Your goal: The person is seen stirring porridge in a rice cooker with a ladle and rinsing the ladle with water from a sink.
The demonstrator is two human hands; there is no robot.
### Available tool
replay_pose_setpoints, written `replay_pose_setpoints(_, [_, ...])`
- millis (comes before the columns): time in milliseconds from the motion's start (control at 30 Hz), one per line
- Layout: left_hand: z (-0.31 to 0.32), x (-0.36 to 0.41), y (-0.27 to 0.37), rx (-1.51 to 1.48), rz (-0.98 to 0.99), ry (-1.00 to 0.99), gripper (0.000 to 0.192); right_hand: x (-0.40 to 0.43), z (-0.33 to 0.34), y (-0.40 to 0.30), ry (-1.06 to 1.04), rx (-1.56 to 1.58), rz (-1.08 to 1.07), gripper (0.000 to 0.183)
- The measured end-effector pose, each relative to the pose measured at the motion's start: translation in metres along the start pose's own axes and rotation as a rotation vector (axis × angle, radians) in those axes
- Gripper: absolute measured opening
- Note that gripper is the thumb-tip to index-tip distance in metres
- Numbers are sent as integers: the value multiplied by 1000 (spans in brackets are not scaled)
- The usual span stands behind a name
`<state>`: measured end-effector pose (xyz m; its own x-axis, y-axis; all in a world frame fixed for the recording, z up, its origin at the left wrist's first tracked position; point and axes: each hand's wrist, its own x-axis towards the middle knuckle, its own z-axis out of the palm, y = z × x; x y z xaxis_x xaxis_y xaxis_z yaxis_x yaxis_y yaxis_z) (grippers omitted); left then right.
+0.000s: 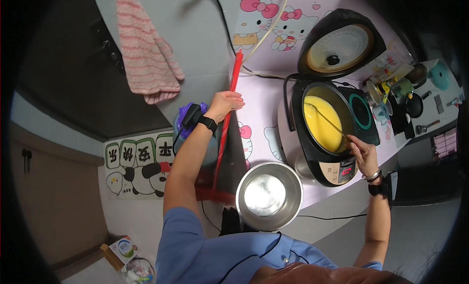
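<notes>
My right hand (362,154) is closed around the handle of a thin metal ladle or spoon (329,122), whose head lies in yellow liquid (318,132). The liquid fills part of the inner pot of a rice cooker (301,144) with its lid (339,45) raised and its display lit. My left hand (228,103) rests over a red pole or plastic-wrapped edge (235,73) at the counter's left side, fingers extended; whether it grips it I cannot tell. A steel pot (293,201) with a shiny bottom stands at the counter's front edge, left of the cooker.
Right of the cooker lies a black induction plate (362,110), with bottles, a pan (414,105) and other kitchenware beyond. A striped pink towel (144,53) hangs at upper left. Cables run behind the cooker. A patterned mat (139,166) and a cardboard box (122,249) are on the floor.
</notes>
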<state>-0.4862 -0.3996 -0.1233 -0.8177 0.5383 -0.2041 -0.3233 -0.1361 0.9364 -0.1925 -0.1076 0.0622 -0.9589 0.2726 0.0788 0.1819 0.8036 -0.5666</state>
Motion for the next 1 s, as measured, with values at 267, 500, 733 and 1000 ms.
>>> replay_pose_setpoints(267, [-20,-33,2,-252,-41,-99,41,-12,-13,-7,-58,-76,-50,22])
replay_pose_setpoints(500, [-25,-47,1,-275,26,-101,41,-22,-35,-5,25,-213,9,21])
replay_pose_setpoints(733, [-62,-83,-35,41,-45,265,20,-4,-22,22,158,-241,-41,20])
replay_pose_setpoints(1000, [-177,-201,-197,722,142,561,26,41,10,14,132,39,-59,22])
